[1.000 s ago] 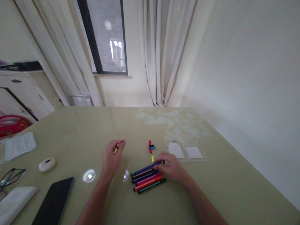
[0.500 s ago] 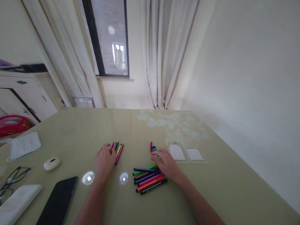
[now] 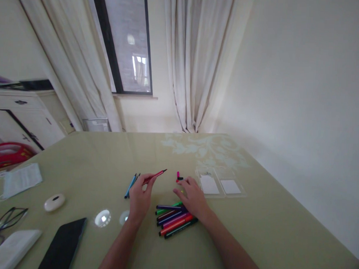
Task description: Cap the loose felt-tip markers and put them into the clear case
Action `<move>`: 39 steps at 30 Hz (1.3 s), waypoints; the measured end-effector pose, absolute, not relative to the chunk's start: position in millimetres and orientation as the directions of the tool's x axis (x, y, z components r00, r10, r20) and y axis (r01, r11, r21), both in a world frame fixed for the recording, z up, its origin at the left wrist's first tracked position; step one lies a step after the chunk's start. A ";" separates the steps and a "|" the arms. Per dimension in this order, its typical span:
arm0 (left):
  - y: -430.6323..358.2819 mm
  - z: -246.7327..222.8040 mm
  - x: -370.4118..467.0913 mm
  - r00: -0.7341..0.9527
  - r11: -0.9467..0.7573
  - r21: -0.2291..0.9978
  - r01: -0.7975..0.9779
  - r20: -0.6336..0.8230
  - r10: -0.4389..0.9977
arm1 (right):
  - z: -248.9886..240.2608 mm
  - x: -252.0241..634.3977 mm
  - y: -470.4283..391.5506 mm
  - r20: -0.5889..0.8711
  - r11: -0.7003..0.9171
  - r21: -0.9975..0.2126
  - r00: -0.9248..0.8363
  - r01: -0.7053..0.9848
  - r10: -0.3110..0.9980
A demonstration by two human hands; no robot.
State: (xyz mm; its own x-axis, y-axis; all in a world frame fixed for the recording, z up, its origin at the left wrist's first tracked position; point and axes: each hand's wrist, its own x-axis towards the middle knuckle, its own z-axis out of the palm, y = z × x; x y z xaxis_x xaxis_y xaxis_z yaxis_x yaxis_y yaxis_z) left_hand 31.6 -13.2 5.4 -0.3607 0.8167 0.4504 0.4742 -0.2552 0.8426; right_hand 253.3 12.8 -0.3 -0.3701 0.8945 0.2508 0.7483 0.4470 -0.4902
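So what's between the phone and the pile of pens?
In the head view, two round light spots on the table and the left forearm lie between the phone and the pens.

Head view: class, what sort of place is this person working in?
Probably a room in a home. A window hung with long pale curtains, white cupboards, and a table bearing everyday items: felt pens, a phone and glasses.
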 end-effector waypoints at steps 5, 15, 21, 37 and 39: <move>-11.7 2.9 36.5 -0.359 -0.279 0.874 0.398 0.428 0.830 | 1.6 248.4 12.4 0.234 0.475 -0.450 -0.414 0.756 0.880; -9.4 1.0 35.8 -0.354 -0.220 0.958 0.185 0.274 0.894 | 6.4 259.8 6.9 0.150 0.290 -0.462 -0.248 0.838 0.957; -11.8 5.2 40.9 -0.311 -0.238 0.965 0.108 0.260 0.914 | 2.5 266.5 6.8 0.127 0.204 -0.537 -0.161 0.819 0.979; -21.6 13.6 37.4 -0.196 -0.168 0.986 -0.020 0.161 0.967 | 21.5 276.8 5.0 0.133 0.102 -0.977 -0.156 -0.190 0.979; -21.5 12.6 37.5 -0.193 -0.172 0.984 -0.044 0.160 0.968 | 19.3 277.4 6.1 0.130 0.094 -0.970 -0.151 -0.223 0.980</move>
